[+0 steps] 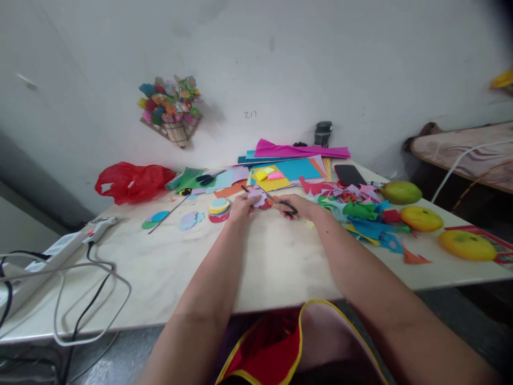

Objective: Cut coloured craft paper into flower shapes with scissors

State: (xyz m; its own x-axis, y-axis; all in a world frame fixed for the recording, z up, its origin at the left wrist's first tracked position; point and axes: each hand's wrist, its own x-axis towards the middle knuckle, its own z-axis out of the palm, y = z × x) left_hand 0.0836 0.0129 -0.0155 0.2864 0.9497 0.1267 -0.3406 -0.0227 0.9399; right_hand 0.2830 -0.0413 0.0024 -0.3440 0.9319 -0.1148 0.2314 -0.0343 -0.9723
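My left hand (241, 206) pinches a lilac paper cutout (258, 198) with a scalloped edge over the middle of the table. My right hand (300, 205) is closed round the black handles of a pair of scissors (289, 209), whose blades point left toward the cutout. Whether the blades touch the paper is too small to tell. Left of my left hand stand a stack of coloured paper circles (219, 209) and some pale blue and lilac scalloped cutouts (191, 220). Paper scraps (360, 209) are heaped beside my right forearm.
Coloured sheets (302, 169) lie behind my hands, with a second pair of scissors (208, 178) to their left. A red plastic bag (134, 182), a phone (348, 175), a dark bottle (323, 133) and yellow-green fruits (421, 218) surround the work. Cables (106, 267) trail across the left.
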